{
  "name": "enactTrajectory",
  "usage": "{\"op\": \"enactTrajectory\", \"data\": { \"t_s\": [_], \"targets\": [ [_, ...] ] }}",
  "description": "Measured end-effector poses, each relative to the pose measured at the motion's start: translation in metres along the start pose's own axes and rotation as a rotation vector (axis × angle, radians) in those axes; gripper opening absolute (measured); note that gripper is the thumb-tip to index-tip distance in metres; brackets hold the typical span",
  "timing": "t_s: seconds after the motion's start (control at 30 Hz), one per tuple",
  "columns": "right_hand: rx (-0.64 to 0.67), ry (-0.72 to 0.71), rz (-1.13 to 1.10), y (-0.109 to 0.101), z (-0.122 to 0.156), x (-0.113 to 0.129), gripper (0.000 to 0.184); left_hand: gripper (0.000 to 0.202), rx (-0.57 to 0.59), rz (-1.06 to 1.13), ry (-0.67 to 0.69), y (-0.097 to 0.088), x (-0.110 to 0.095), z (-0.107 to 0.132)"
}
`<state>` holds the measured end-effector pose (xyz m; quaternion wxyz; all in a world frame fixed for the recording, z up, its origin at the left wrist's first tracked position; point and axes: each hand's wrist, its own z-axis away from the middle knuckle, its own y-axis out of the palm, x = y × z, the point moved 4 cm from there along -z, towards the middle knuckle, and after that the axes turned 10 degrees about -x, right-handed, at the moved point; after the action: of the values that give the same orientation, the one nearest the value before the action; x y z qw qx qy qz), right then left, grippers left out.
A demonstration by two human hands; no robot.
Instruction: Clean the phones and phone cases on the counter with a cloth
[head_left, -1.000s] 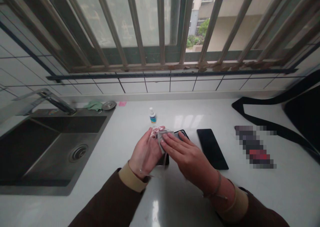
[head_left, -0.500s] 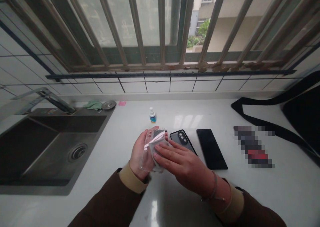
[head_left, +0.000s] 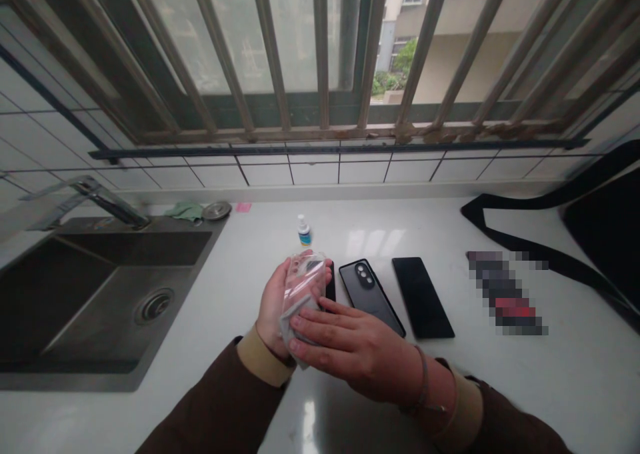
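A clear, glossy plastic phone case [head_left: 306,282] lies in the upturned left hand [head_left: 271,306], above the white, shiny table [head_left: 240,401]. The thumb is along the case's nine o'clock side and the fingertips curl up past its three o'clock side, gripping it between them. The right hand [head_left: 367,355] comes in from four o'clock, fingers nearly straight and close together, resting on a folded, pale grey cloth [head_left: 291,321] against the case's six o'clock end; its thumb is hidden, so I cannot tell whether it pinches the cloth.

From the clear case, a small white bottle with a blue label [head_left: 305,233] stands at twelve o'clock. At three o'clock lies a dark, black-rimmed phone case [head_left: 374,304], with a flat black rectangular phone [head_left: 423,299] beyond it. A dark grey metal sink [head_left: 173,324] is at nine o'clock.
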<state>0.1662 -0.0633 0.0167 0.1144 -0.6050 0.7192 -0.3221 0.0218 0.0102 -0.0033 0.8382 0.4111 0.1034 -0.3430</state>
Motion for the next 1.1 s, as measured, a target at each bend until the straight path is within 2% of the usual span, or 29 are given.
{"op": "enactTrajectory", "data": {
  "t_s": [0.2,0.37,0.7,0.83,0.93,1.1],
  "targets": [
    [0.004,0.016,0.084,-0.004,0.003,-0.006,0.04,0.033,-0.007,0.119,0.013,-0.006,-0.017,-0.003],
    [0.005,0.059,0.116,-0.003,0.007,-0.011,0.044,0.037,0.017,0.081,-0.016,-0.009,-0.017,-0.006],
    [-0.009,0.204,0.324,-0.001,0.014,-0.027,0.057,0.033,0.082,0.02,0.041,0.005,0.012,0.0],
    [-0.079,0.363,0.376,-0.004,0.017,-0.037,0.067,0.039,0.202,-0.162,-0.004,0.008,0.028,0.002],
    [-0.138,0.445,0.329,-0.007,0.019,-0.043,0.07,0.046,0.309,-0.295,-0.025,0.008,0.037,0.005],
    [-0.291,0.495,0.071,-0.018,0.017,-0.045,0.06,0.049,0.373,-0.381,-0.061,0.006,0.037,0.012]
  ]
}}
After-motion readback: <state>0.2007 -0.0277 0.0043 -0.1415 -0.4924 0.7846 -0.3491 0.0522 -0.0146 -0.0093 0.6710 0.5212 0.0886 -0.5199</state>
